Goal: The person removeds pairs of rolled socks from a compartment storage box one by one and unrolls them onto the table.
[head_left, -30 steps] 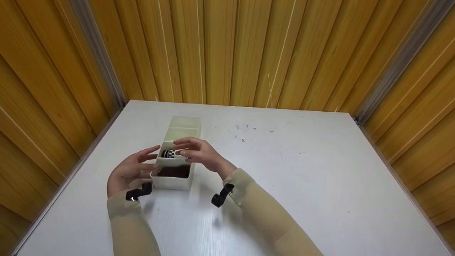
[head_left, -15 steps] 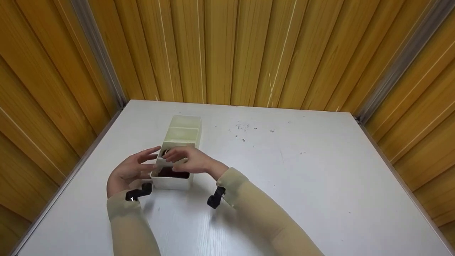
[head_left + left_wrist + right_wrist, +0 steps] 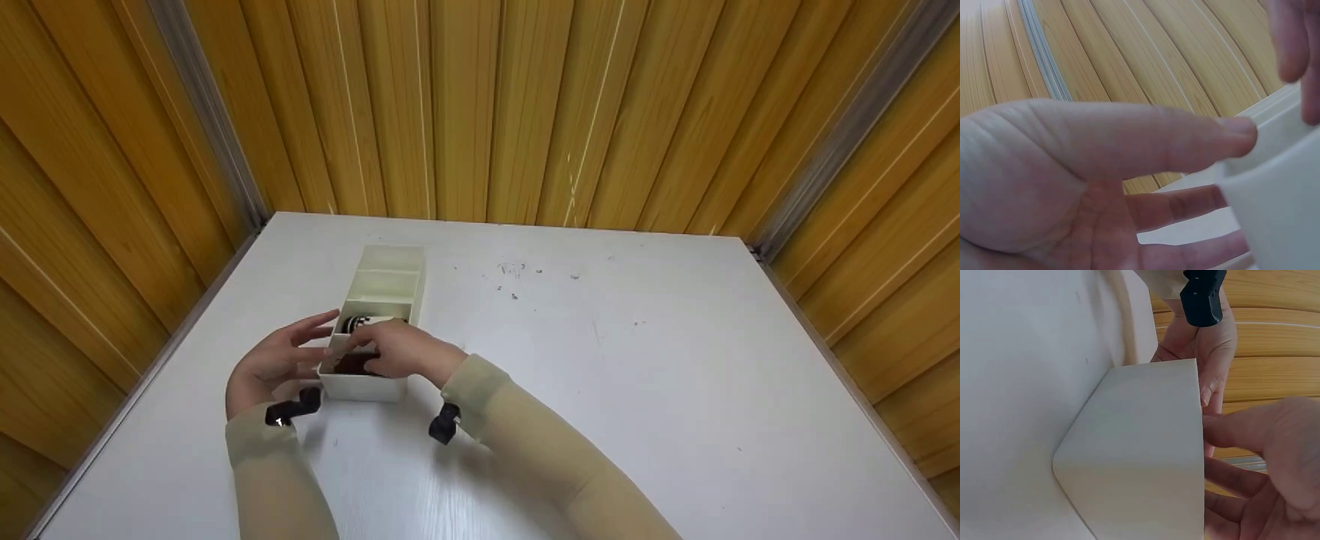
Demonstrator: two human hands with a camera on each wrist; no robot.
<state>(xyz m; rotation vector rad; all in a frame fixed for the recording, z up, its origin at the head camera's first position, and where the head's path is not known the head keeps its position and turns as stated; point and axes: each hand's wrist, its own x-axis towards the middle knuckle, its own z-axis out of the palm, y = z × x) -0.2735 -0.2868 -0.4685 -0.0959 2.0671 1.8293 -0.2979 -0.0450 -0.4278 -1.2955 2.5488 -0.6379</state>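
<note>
A long white divided box stands on the left part of the white table. My left hand lies along the box's left side with straight fingers, and the thumb touches the box's rim. My right hand hovers over the nearest compartment, fingers dipping toward a dark brown thing inside. In the right wrist view its fingers look spread beside the box wall, with nothing seen between them. A black-and-white checked item sits in the second compartment.
The two far compartments of the box look empty. Wooden panel walls close in the table at the back and both sides. Small dark specks mark the tabletop behind the box. A black wrist camera hangs under my right sleeve.
My right hand has come nearer and lower, from above the checked item to over the nearest compartment. The left hand and the box have stayed in place.
</note>
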